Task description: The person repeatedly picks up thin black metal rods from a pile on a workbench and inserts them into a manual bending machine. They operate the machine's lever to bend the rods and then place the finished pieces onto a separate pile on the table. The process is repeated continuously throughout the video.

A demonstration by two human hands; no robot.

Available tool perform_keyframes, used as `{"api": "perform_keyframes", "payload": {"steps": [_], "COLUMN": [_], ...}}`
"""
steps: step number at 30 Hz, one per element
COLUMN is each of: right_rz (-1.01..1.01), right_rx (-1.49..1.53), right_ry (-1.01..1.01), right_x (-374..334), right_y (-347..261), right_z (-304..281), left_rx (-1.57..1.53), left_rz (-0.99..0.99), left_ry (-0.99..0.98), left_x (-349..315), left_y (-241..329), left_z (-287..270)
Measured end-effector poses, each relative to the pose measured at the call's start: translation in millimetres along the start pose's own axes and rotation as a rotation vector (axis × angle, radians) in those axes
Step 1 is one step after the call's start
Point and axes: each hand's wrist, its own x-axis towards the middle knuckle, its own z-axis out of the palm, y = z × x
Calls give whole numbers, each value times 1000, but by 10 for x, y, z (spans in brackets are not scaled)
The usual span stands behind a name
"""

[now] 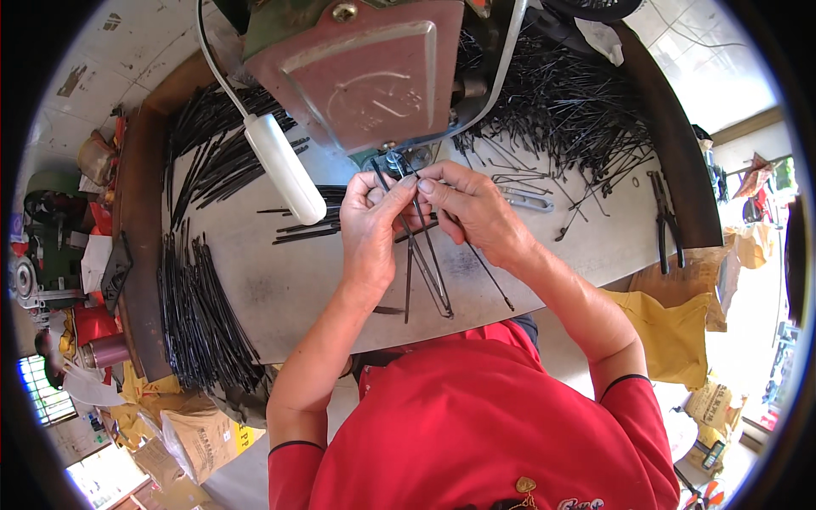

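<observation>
My left hand [371,223] is closed, thumb against fingers, around thin black rods [432,270] that slant down toward me; one has a bent lower end. My right hand [478,206] pinches a thin black rod beside my left fingertips. Another thin rod [490,274] with a small knob at its end runs down from under the right hand. Both hands are together just below the working head [393,160] of a machine with a reddish-brown cover [361,72]. My fingers partly hide the rods' upper ends.
Bundles of black rods [200,314] lie along the table's left side. A tangled heap of rods [561,102] fills the back right. A white lamp [285,170] hangs left of my hands. Pliers [665,223] lie at the right, near the raised brown table edge [684,161].
</observation>
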Motion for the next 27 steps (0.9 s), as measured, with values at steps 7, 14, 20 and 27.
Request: {"api": "perform_keyframes", "payload": {"steps": [7, 14, 20, 27], "right_rz": [29, 0, 4, 64], "right_rx": [125, 133, -14, 139], "right_ry": [-13, 42, 7, 20], "right_x": [123, 123, 156, 125], "right_y": [-10, 63, -25, 0], "right_z": [24, 92, 66, 86], "left_rx": [-13, -115, -78, 45], "left_rz": [49, -15, -36, -77], "left_ry": [19, 41, 8, 14], "left_x": [84, 123, 137, 192], "left_y": [48, -14, 29, 158], "left_z": [26, -5, -44, -44]}}
